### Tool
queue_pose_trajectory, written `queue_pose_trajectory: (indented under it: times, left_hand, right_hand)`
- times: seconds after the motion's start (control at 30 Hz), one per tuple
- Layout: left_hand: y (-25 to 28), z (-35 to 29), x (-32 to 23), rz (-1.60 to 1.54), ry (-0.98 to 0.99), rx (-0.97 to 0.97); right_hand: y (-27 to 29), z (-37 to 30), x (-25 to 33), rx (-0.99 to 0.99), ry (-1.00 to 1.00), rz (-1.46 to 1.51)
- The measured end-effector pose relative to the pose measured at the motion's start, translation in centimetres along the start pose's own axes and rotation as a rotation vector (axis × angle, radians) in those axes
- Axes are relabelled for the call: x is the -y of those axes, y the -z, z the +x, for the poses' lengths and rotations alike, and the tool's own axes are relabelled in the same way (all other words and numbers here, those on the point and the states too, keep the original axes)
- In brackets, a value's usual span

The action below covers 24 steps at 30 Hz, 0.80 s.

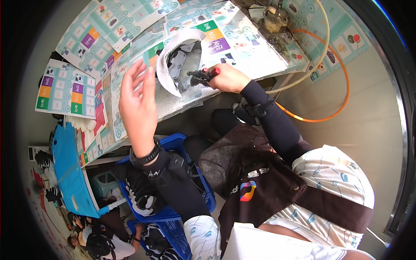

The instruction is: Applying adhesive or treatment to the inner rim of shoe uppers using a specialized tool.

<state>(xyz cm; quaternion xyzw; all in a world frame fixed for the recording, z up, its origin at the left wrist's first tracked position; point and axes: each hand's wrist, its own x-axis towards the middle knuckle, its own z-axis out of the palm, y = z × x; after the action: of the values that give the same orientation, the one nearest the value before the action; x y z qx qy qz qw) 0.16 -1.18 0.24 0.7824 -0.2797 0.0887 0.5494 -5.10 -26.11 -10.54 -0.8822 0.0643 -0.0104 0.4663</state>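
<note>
My right hand is closed round a small black spray gun with red knobs. Its front end points left, at a white curved band on the worktable. Inside the band's curve lie grey and black flat pieces; what they are I cannot make out. To the left of the band my left hand is raised, palm toward it, fingers stretched and holding nothing. A strap circles each wrist.
Printed sheets cover the worktable. A cream hose and an orange hose loop at the right. Below stand blue baskets with black-and-white shoes. A stained pot sits at the back. Another person is at lower left.
</note>
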Motion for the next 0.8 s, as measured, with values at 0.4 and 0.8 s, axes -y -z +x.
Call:
queue_pose_trajectory:
  times: [0.4, 0.8]
  left_hand:
    - [-3.8, 2.8, -0.7, 0.365, -0.176, 0.015]
    - [-1.6, 5.7, 1.1, 0.772, -0.252, -0.108]
  right_hand:
    - [-0.9, 0.1, -0.2, 0.015, -0.01, 0.04]
    - [2.5, 1.5, -3.4, -0.16, 0.087, 0.022]
